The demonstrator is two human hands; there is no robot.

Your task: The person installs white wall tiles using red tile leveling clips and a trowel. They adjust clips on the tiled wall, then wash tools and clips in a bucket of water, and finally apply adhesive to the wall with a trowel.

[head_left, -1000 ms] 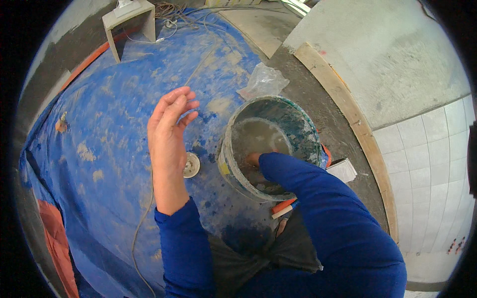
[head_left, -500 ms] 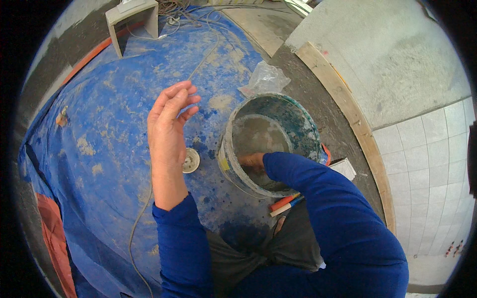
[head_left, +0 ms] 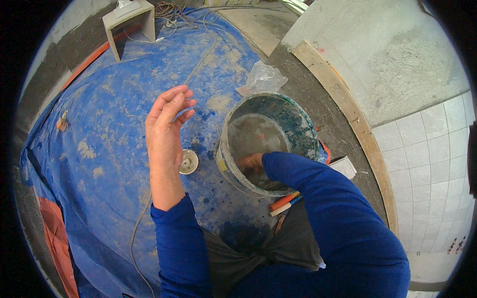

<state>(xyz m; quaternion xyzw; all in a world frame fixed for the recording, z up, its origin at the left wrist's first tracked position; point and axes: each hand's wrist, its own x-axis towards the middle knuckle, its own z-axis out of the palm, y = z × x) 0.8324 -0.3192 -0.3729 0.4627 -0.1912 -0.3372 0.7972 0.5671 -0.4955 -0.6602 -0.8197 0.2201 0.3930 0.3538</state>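
A round bucket (head_left: 224,144) with a dark green inside stands in front of me, holding murky grey water. My right hand (head_left: 252,163) reaches down into it, and its fingers are hidden in the water, so their grip does not show. To the left, my left hand (head_left: 166,124) is raised above the tarp with nothing in it. Its fingers are loosely bent and apart, with the thumb near the index finger. A small round whitish cup (head_left: 189,162) sits between that hand and the bucket.
A stained blue tarp (head_left: 119,164) covers the floor at the left. A crumpled clear plastic bag (head_left: 262,78) lies beyond the bucket. Red- and blue-handled tools (head_left: 284,202) lie at its near side. A curved wooden board (head_left: 348,109) edges the tiled area (head_left: 422,164). A cord (head_left: 133,243) crosses the tarp.
Both hands keep nearly the same pose. The whole scene has shifted slightly in the view, and the right hand still reaches into the water.
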